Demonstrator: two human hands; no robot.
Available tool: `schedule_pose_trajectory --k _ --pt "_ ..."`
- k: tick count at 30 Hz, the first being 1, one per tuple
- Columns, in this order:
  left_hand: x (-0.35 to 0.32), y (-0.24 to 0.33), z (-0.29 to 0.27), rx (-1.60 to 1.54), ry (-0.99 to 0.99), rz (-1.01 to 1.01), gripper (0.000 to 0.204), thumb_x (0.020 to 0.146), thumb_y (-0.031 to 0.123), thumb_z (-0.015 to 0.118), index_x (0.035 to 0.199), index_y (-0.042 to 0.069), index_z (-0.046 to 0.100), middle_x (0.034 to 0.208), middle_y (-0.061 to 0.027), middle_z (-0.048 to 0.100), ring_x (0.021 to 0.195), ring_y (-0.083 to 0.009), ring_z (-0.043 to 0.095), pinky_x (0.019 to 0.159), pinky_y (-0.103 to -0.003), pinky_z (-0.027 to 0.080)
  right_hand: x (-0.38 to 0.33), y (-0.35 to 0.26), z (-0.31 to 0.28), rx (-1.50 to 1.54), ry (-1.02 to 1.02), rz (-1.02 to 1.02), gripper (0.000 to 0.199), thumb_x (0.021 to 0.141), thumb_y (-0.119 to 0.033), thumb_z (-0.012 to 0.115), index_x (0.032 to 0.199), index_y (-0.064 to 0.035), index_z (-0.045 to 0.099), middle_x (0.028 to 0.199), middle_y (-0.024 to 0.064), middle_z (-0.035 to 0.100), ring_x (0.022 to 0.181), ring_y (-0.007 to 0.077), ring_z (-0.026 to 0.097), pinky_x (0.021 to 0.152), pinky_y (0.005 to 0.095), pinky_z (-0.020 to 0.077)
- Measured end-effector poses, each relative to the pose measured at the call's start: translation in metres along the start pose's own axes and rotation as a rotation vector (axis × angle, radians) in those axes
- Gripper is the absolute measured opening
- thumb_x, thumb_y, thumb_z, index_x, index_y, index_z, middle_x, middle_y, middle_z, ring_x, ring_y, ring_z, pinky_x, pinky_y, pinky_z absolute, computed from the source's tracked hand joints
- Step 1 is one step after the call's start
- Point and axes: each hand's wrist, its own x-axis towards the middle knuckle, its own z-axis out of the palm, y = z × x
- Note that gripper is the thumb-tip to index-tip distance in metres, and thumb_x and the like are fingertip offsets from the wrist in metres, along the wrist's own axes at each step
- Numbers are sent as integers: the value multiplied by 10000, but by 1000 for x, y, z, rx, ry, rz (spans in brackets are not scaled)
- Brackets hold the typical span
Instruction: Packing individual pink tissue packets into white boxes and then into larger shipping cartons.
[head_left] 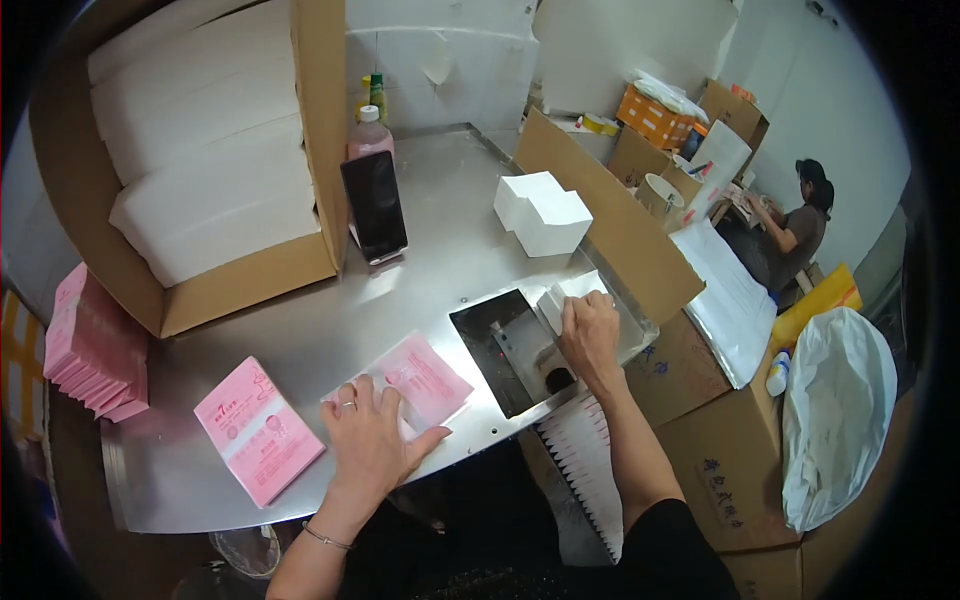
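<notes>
Left hand (pixel 368 432) rests spread over the left end of a pink printed wrapper (pixel 432 378), which lies flat near the front edge of the steel table (pixel 435 230); palm-down contact, not clenched, presumably to stop the film sliding. Right hand (pixel 590 338) is bent against a white stack (pixel 551 306) beside the dark opening (pixel 482 345); fingers hide whether it is pinched, cannot tell. Phone (pixel 375 208) stands tilted before a bottle (pixel 370 132), perhaps for support.

Metal table (pixel 445 205), pink packets (pixel 430 378), white stack (pixel 545 218)
</notes>
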Motion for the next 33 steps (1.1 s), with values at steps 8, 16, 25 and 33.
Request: schedule_pose_trajectory --k 8,16,25,33 --pt "-9 24 11 -211 -129 158 387 844 267 654 1165 54 619 1124 -185 573 977 -334 570 718 -466 477 -26 -40 -4 303 86 -232 380 771 6 613 1150 35 631 1140 222 643 994 419 624 910 511 485" --pt "-12 18 -4 -336 -110 101 791 692 217 772 1420 85 494 941 -155 538 857 -324 547 732 -448 432 -75 -142 2 212 -363 -643 297 815 -134 605 1072 9 649 972 201 586 1052 380 597 1074 710 284" --pt "-47 -3 -21 -380 -178 107 455 788 137 740 1219 81 602 975 -145 555 921 -337 531 835 -445 418 -24 -76 23 252 -493 -112 171 890 -148 559 857 -13 659 800 243 681 818 461 660 757 542 539" --pt "-81 -84 -83 94 5 -404 402 662 37 653 1055 68 579 1100 -152 549 1079 -375 523 1058 -565 307 -12 -32 -20 -58 308 -200 174 913 -156 619 1036 -42 663 894 133 632 915 340 618 812 497 456"
